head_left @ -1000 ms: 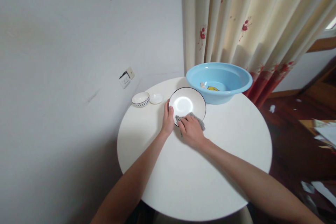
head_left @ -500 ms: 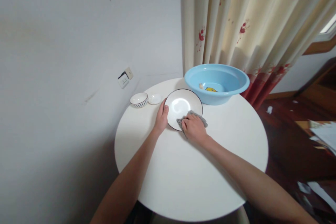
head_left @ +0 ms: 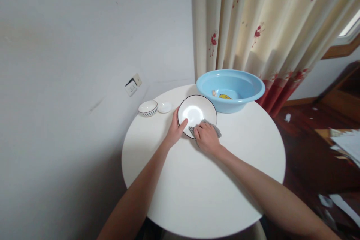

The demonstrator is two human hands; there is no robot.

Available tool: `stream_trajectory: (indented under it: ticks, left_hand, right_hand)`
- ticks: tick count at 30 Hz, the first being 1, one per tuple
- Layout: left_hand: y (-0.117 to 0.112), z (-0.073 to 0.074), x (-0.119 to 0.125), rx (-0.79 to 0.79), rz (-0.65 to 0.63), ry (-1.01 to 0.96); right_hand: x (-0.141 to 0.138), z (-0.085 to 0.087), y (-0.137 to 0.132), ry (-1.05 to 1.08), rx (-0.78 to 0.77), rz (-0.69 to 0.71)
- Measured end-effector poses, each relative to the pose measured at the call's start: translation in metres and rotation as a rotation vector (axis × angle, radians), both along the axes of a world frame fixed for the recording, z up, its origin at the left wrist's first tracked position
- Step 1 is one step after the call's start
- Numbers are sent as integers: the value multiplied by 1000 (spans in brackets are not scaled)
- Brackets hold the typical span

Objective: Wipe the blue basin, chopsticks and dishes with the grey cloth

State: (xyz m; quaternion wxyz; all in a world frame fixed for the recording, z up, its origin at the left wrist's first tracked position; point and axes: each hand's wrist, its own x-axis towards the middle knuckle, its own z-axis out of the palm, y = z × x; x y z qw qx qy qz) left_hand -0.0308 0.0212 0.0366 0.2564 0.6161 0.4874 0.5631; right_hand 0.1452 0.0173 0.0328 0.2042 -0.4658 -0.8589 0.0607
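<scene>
A white plate [head_left: 197, 108] with a dark rim is held tilted over the table. My left hand [head_left: 175, 128] grips its left edge, thumb on the upper face and fingers behind. My right hand [head_left: 207, 137] is closed on a grey cloth [head_left: 215, 129], pressing it against the plate's lower right edge. Part of the cloth is hidden under the fingers. Left of the plate stand a small bowl [head_left: 148, 108] with dark stripes outside and a little white dish [head_left: 165, 107].
A light blue basin [head_left: 231, 105] stands at the back right of the round white table [head_left: 202, 191]. A wall with a socket [head_left: 131, 88] borders the left side. Behind the basin hangs a cream and red curtain [head_left: 239, 26]. Papers [head_left: 347, 144] lie at far right.
My left thumb has moved inward over the plate's face, and that hand has shifted slightly right. The right hand stays on the cloth at the plate's edge. The view has shifted a little.
</scene>
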Motion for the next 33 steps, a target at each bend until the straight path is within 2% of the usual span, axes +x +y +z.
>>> stream_trajectory:
  ticks: [6, 12, 15, 19, 24, 28, 33]
  left_hand:
    - [2, -8, 4, -39, 59, -58]
    - [2, -5, 1, -27, 114, -64]
    - [2, -1, -6, -27, 112, -43]
    - [3, 4, -16, -51, 85, -51]
    - [4, 6, -16, -12, 46, -73]
    - [2, 1, -11, -41, 3, -52]
    - [4, -10, -6, -66, 28, -80]
  right_hand:
    - [-6, 4, -9, 69, -38, 23]
    - [-10, 5, -16, 216, -108, 139]
    - [-6, 8, -12, 138, -85, 159]
    - [1, 8, -4, -60, -18, 94]
    - [3, 3, 0, -101, 36, 78]
    - [2, 2, 0, -84, 25, 44]
    - [1, 5, 0, -59, -18, 29]
